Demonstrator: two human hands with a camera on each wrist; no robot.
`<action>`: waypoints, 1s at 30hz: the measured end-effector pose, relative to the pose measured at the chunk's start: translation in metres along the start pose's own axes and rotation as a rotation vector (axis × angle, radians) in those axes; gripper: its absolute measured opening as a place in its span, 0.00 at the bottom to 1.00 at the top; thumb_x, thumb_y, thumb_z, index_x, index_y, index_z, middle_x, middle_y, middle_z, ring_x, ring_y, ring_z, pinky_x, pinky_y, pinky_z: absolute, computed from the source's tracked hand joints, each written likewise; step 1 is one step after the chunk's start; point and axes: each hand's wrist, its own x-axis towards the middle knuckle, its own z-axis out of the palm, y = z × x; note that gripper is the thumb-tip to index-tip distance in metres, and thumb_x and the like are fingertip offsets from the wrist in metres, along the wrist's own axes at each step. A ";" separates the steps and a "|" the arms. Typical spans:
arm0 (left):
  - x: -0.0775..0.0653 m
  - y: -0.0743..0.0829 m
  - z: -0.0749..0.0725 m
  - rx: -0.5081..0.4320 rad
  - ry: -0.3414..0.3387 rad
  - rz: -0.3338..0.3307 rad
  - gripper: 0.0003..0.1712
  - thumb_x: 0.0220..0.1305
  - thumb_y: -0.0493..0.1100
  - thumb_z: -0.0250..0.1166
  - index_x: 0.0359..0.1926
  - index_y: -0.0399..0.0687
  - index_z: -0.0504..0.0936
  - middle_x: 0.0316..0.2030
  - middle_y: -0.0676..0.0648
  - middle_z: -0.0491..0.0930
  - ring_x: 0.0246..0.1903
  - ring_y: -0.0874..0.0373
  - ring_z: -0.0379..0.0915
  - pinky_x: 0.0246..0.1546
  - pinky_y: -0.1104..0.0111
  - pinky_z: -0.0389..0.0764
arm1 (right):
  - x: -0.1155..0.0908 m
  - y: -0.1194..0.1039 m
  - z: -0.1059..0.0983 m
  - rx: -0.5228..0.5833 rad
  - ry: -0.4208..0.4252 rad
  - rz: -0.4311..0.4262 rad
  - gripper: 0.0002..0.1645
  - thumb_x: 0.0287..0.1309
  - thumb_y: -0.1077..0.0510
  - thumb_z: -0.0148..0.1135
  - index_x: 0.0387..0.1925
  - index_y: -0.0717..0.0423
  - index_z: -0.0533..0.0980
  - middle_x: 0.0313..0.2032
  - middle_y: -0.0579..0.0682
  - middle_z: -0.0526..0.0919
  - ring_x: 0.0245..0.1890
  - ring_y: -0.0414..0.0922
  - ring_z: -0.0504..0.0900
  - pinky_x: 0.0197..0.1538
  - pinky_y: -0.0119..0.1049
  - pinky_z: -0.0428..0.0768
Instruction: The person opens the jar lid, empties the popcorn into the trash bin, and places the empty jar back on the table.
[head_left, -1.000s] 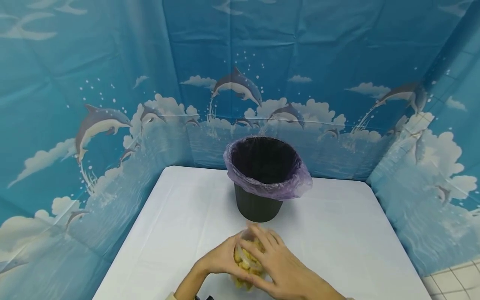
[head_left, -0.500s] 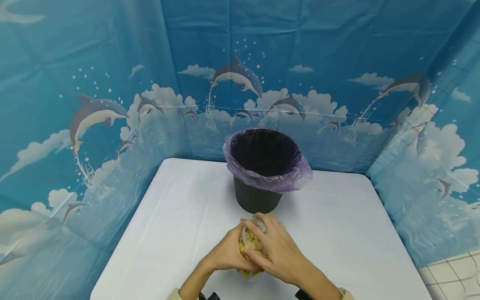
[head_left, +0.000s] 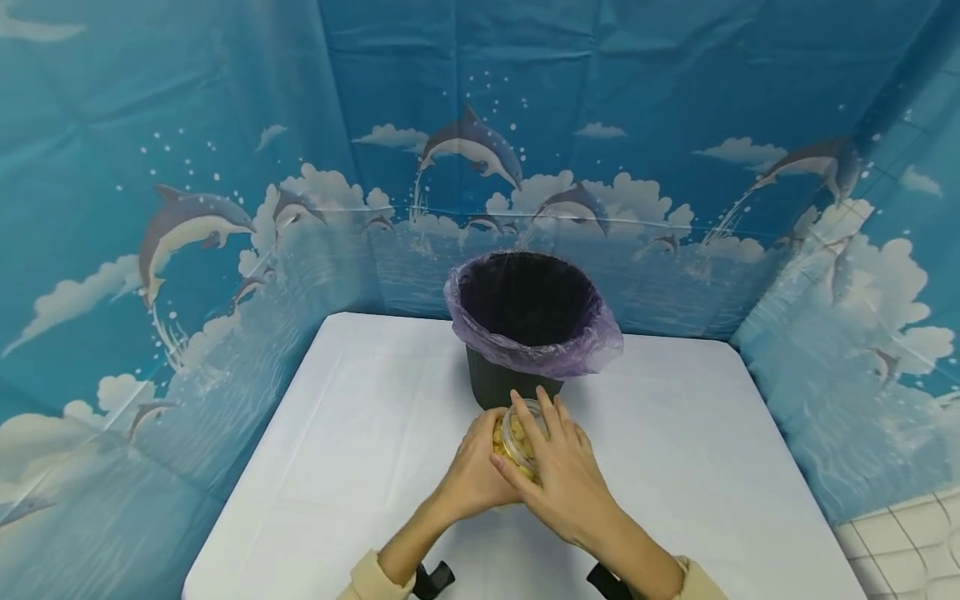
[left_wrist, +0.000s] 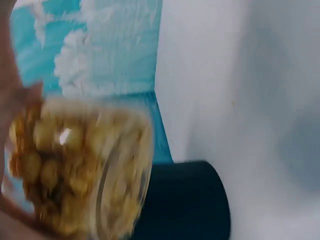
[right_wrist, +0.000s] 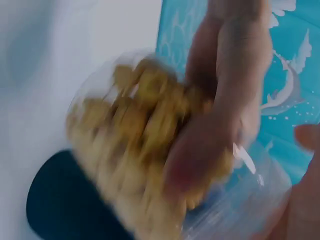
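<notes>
A clear jar [head_left: 517, 437] full of yellow popcorn-like pieces [right_wrist: 145, 135] is between both hands, in front of the black bin [head_left: 498, 379]. My left hand [head_left: 476, 471] grips it round the left side. Over its top is my right hand [head_left: 566, 471], fingers fairly straight and spread, thumb reaching across at the rim. In the left wrist view the jar's round base [left_wrist: 122, 185] shows blurred, above the table. The right wrist view shows fingers pressed on the jar's side. Part of the rim is hidden behind the right hand.
A purple plastic bag [head_left: 573, 350] lines the bin and folds over its edge. White cloth covers the table [head_left: 360, 458]. A blue dolphin-print curtain [head_left: 660, 100] stands behind and at both sides. White tiles [head_left: 900, 550] show at lower right.
Both hands and the jar have moved forward, closer to the bin, and now overlap its lower part in the head view. The head view has tilted slightly down.
</notes>
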 end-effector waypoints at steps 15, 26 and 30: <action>-0.003 -0.010 -0.046 -0.395 -0.482 0.063 0.61 0.47 0.40 0.84 0.77 0.53 0.56 0.59 0.47 0.78 0.49 0.63 0.82 0.53 0.66 0.86 | -0.001 0.009 -0.014 0.066 -0.042 -0.579 0.35 0.69 0.45 0.62 0.75 0.36 0.67 0.80 0.46 0.58 0.79 0.53 0.60 0.69 0.64 0.70; -0.019 0.006 -0.011 0.045 0.074 -0.055 0.60 0.43 0.59 0.85 0.72 0.46 0.64 0.59 0.48 0.74 0.54 0.60 0.72 0.56 0.60 0.81 | 0.008 -0.019 -0.015 -0.001 -0.086 0.103 0.49 0.69 0.25 0.51 0.83 0.35 0.51 0.76 0.67 0.62 0.70 0.70 0.70 0.57 0.71 0.79; -0.026 0.020 0.012 0.247 0.265 -0.039 0.57 0.46 0.57 0.83 0.69 0.37 0.64 0.57 0.42 0.74 0.54 0.54 0.71 0.55 0.53 0.79 | 0.012 -0.027 -0.007 -0.077 -0.091 0.162 0.47 0.71 0.26 0.48 0.81 0.43 0.58 0.68 0.72 0.69 0.63 0.70 0.76 0.46 0.63 0.86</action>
